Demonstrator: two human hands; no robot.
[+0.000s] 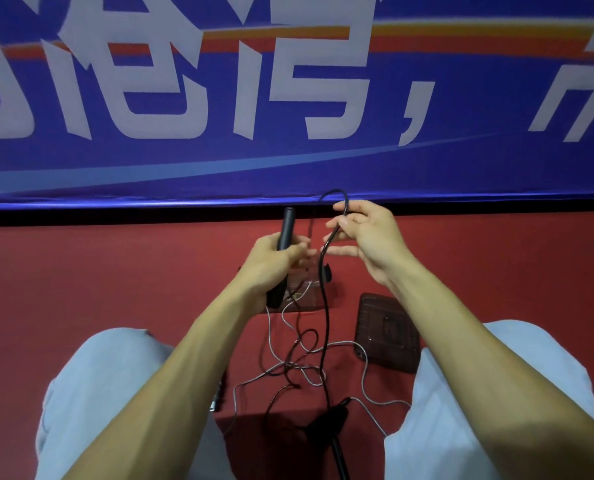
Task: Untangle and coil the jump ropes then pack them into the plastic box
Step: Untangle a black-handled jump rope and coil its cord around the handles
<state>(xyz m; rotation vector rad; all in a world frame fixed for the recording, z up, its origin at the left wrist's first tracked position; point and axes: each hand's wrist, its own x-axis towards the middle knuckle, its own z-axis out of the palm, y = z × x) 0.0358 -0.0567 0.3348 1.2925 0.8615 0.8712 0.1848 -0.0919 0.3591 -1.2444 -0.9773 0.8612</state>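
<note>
**Scene.** A blue banner (288, 161) with white characters fills the upper half of the frame. Below it lies a red floor (115, 271). The person's pale blue trouser legs (108, 375) occupy the lower left and lower right.

**Container.** The clear plastic box (309, 299) stands on the floor at centre frame, just below the hands. A ribbed clear piece (389, 330), probably its lid, lies to its right.

**Ropes.** The black jump rope (325, 306) hangs from the hands down to the floor in the lower centre. There it crosses a thin grey-white jump rope (364, 365) in a loose tangle. Neither rope is coiled and neither is in the box.

**Hands.**
- The left hand (271, 261) is clenched round the upper black handle (286, 226), which stands nearly upright.
- The right hand (368, 233) has loosely curled fingers, and the black cord is pinched between them, arching above the fingertips.
- A second black handle (337, 415) lies on the floor at lower centre.

**Handling.**
- Both cords are judged light, limp and smooth, and likely to spring out of a coil if let go.
- The handles are rigid, so take hold there to anchor the coil.
- Feed the cord through light finger pressure.
- Do not pull hard at the crossings, since tension would tighten the tangle.
</note>
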